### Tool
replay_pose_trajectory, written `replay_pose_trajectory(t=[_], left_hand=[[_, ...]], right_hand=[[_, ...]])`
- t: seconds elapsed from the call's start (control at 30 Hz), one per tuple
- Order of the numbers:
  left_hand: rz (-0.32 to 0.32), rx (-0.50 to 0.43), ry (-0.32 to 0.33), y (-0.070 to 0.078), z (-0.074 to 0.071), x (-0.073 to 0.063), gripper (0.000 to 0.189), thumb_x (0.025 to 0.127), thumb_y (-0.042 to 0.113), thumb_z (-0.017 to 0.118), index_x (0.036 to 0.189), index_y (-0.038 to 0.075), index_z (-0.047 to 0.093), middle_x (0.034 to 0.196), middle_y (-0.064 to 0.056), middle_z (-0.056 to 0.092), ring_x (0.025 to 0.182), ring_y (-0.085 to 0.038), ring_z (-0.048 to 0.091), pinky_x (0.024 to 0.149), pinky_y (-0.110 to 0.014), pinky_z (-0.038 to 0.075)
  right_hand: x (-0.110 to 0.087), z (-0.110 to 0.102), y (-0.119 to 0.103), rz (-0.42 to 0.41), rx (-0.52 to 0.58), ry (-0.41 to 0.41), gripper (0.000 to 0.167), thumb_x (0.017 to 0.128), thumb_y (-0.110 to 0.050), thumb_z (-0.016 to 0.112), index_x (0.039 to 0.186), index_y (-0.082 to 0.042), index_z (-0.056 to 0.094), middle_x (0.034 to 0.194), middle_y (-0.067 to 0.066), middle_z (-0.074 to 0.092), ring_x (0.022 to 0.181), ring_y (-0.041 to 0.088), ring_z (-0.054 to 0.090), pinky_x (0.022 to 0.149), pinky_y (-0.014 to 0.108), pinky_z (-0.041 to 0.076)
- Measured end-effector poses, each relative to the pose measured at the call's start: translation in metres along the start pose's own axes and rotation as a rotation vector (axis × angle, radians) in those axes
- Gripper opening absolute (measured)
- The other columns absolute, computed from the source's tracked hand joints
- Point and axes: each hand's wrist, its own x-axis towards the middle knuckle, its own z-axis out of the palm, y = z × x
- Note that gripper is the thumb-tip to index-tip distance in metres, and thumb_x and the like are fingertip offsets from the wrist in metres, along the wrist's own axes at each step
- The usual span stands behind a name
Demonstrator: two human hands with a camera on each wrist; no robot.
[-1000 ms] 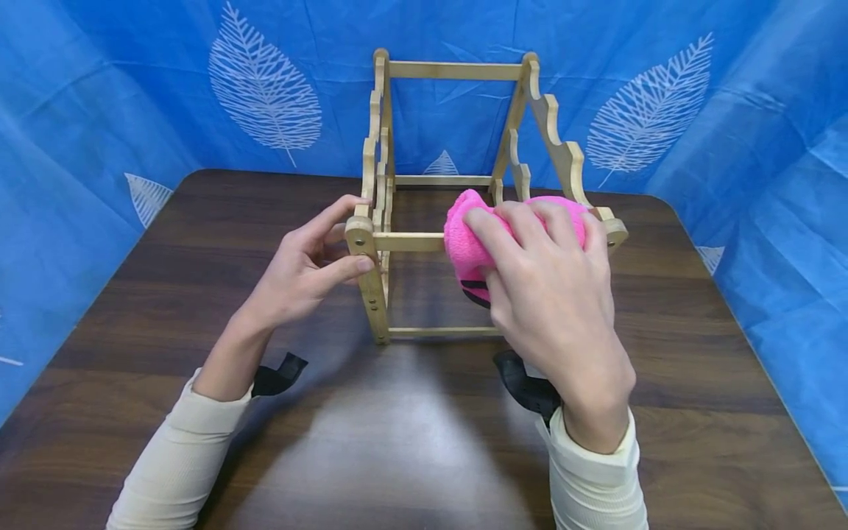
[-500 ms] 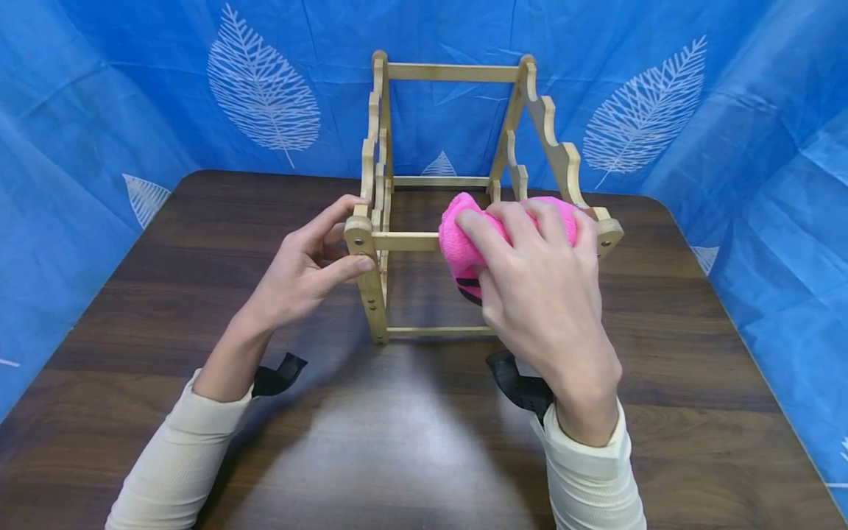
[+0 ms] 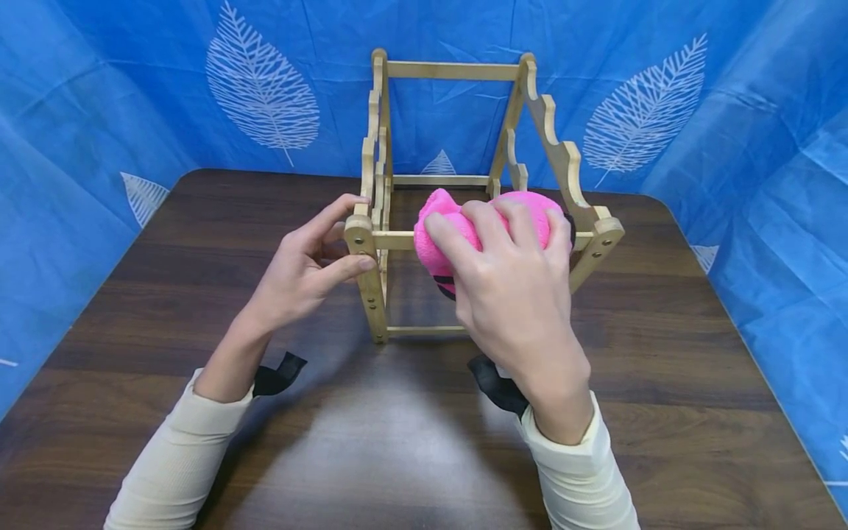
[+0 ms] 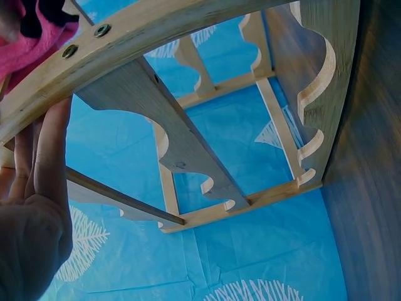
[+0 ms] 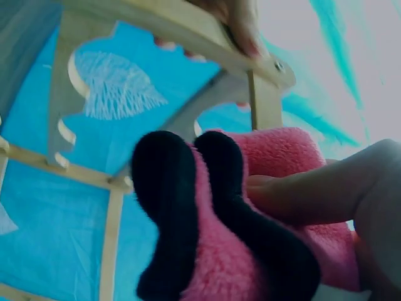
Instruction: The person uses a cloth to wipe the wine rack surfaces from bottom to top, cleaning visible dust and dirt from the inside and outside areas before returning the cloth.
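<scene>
A pale wooden rack (image 3: pixel 368 294) with scalloped side pieces stands on the table. My left hand (image 3: pixel 301 265) holds its left front upright near the top, thumb in front and fingers behind; the fingers (image 4: pixel 53 150) show in the left wrist view under the curved wood. My right hand (image 3: pixel 517 302) grips a bunched pink fleecy cloth (image 3: pixel 430 235) with black edging, over the middle of the front top bar (image 3: pixel 394 241). In the right wrist view my thumb (image 5: pixel 313 194) presses into the folded cloth (image 5: pixel 279 147). The cloth hides that stretch of the bar.
The rack stands near the back of a dark wood table (image 3: pixel 662 331). Behind and beside it hangs a blue sheet (image 3: pixel 464 29) printed with white leaves. Black straps (image 3: pixel 281 375) are worn at both wrists. The rack's right front upright (image 3: pixel 592 254) is partly hidden by the right hand.
My right hand has slid the cloth leftward along the front bar, uncovering the bar's right end and the right upright. My left hand and the rack have stayed in place.
</scene>
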Motion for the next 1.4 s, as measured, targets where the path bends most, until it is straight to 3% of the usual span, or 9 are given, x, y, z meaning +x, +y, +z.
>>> replay_pose_trajectory(t=[0.17, 0.33, 0.53, 0.87, 1.13, 1.27, 1.4], left_hand=[[0.013, -0.010, -0.006, -0.001, 0.001, 0.001, 0.064, 0.087, -0.008, 0.070, 0.144, 0.010, 0.048, 0.108, -0.009, 0.068, 0.078, -0.023, 0.070, 0.060, -0.038, 0.059], [0.017, -0.002, -0.011, -0.001, 0.002, 0.002, 0.064, 0.086, -0.007, 0.071, 0.144, 0.011, 0.048, 0.103, -0.007, 0.068, 0.066, -0.023, 0.065, 0.055, -0.031, 0.055], [0.013, 0.008, -0.009, -0.001, 0.002, 0.003, 0.064, 0.087, -0.006, 0.071, 0.144, 0.011, 0.048, 0.103, -0.006, 0.067, 0.062, -0.022, 0.062, 0.053, -0.029, 0.053], [-0.023, 0.034, -0.024, 0.000, 0.001, 0.001, 0.068, 0.088, -0.003, 0.071, 0.148, 0.015, 0.045, 0.098, -0.005, 0.066, 0.064, -0.021, 0.059, 0.052, -0.029, 0.049], [-0.059, 0.042, -0.053, 0.002, 0.002, 0.003, 0.065, 0.092, 0.003, 0.069, 0.149, 0.020, 0.043, 0.100, -0.006, 0.065, 0.070, -0.026, 0.061, 0.056, -0.029, 0.049], [-0.067, 0.052, -0.061, 0.002, 0.001, 0.004, 0.064, 0.093, 0.004, 0.068, 0.149, 0.020, 0.043, 0.098, -0.007, 0.065, 0.071, -0.029, 0.061, 0.055, -0.030, 0.049], [-0.071, 0.051, -0.073, 0.003, -0.001, 0.004, 0.062, 0.094, 0.004, 0.066, 0.149, 0.021, 0.043, 0.097, -0.007, 0.065, 0.071, -0.025, 0.061, 0.059, -0.031, 0.054]], right_hand=[[0.003, 0.011, -0.012, -0.041, -0.061, 0.027, 0.038, 0.082, -0.011, 0.069, 0.119, -0.019, 0.065, 0.118, 0.012, 0.063, 0.115, 0.035, 0.052, 0.099, 0.069, 0.031], [0.004, 0.022, -0.020, -0.063, -0.110, 0.068, 0.033, 0.087, -0.017, 0.067, 0.120, -0.021, 0.065, 0.119, 0.010, 0.062, 0.117, 0.032, 0.051, 0.099, 0.066, 0.033], [0.004, 0.026, -0.021, -0.071, -0.106, 0.106, 0.031, 0.089, -0.019, 0.066, 0.120, -0.022, 0.067, 0.120, 0.009, 0.062, 0.117, 0.031, 0.052, 0.100, 0.064, 0.033], [0.001, 0.009, -0.007, -0.135, 0.018, 0.033, 0.047, 0.079, -0.015, 0.079, 0.125, -0.023, 0.068, 0.131, 0.010, 0.060, 0.121, 0.033, 0.050, 0.097, 0.068, 0.035], [-0.002, -0.014, 0.013, -0.109, 0.174, 0.010, 0.054, 0.073, -0.002, 0.083, 0.123, -0.018, 0.069, 0.133, 0.013, 0.059, 0.125, 0.035, 0.049, 0.094, 0.065, 0.040], [-0.003, -0.025, 0.026, -0.106, 0.268, 0.108, 0.038, 0.084, 0.002, 0.070, 0.120, -0.011, 0.070, 0.130, 0.017, 0.060, 0.123, 0.039, 0.051, 0.099, 0.057, 0.040], [-0.006, -0.029, 0.040, -0.030, 0.384, 0.370, 0.027, 0.088, -0.005, 0.068, 0.114, -0.008, 0.072, 0.127, 0.016, 0.063, 0.119, 0.039, 0.053, 0.102, 0.051, 0.041]])
